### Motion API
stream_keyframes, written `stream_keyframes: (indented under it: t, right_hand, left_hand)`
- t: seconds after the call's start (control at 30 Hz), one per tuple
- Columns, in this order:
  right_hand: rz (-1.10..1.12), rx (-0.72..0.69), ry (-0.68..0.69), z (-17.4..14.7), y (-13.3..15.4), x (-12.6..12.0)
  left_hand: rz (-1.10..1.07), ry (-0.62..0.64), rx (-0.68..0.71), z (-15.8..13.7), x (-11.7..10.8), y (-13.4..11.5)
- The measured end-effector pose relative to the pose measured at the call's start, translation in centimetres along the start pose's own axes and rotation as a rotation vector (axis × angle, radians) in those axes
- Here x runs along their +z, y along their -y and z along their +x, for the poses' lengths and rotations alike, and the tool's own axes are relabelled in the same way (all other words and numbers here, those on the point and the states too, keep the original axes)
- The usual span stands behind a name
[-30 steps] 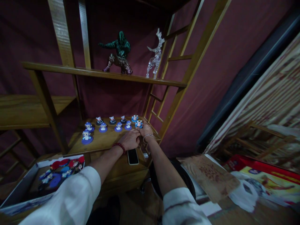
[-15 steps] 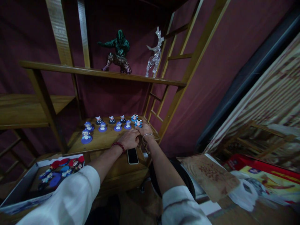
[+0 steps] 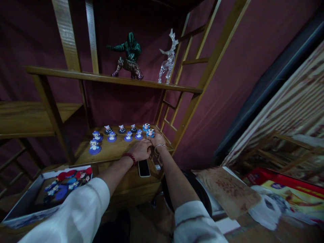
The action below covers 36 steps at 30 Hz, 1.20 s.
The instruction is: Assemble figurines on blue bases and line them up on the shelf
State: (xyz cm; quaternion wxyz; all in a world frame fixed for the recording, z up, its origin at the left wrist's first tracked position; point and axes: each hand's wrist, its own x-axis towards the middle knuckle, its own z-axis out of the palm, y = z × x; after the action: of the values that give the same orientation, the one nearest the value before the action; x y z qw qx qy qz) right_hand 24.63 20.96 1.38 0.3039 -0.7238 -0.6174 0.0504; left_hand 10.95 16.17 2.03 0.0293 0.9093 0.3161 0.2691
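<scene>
My right hand (image 3: 158, 138), with a bangle at the wrist, is closed round the right side of a small blue-based figurine (image 3: 150, 133) at the right end of the wooden shelf (image 3: 113, 150). Just behind it stands another blue figurine (image 3: 146, 127). My left hand (image 3: 141, 149), wearing a red bead bracelet, is beside the right one with its fingers curled; what they hold, if anything, is hidden. Left of my hands are several purple figurines (image 3: 111, 136). Behind these is a row of dark-based figurines (image 3: 122, 128).
A phone (image 3: 144, 168) lies below my left hand. An open box (image 3: 19, 202) of more figurines is at the lower left. On the shelf above stand a green warrior statue (image 3: 130, 55) and a clear deer (image 3: 167, 62). A plastic bag (image 3: 265, 212) lies at the right.
The view has shifted very slightly. My hands stay at the same figurine, with almost no movement.
</scene>
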Motion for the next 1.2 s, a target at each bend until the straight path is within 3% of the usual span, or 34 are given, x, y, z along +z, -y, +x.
stream_keyframes:
  t: [0.3,0.6,0.9,1.2]
  right_hand:
    - [0.029,0.000,-0.028,-0.7,0.2,-0.4]
    - [0.128,0.012,-0.246,-4.3,0.5,-1.3]
    - [-0.019,-0.263,-0.379,-8.7,0.3,0.1]
    - [-0.091,-0.289,-0.369,-12.1,1.3,0.5]
  left_hand:
    - [0.029,-0.020,0.012,-0.2,0.0,-0.3]
    - [0.054,-0.035,0.007,-1.2,-0.2,-0.8]
    - [0.161,-0.050,-0.004,-4.0,0.2,-2.6]
    - [0.085,-0.002,-0.094,-7.9,0.2,-4.6]
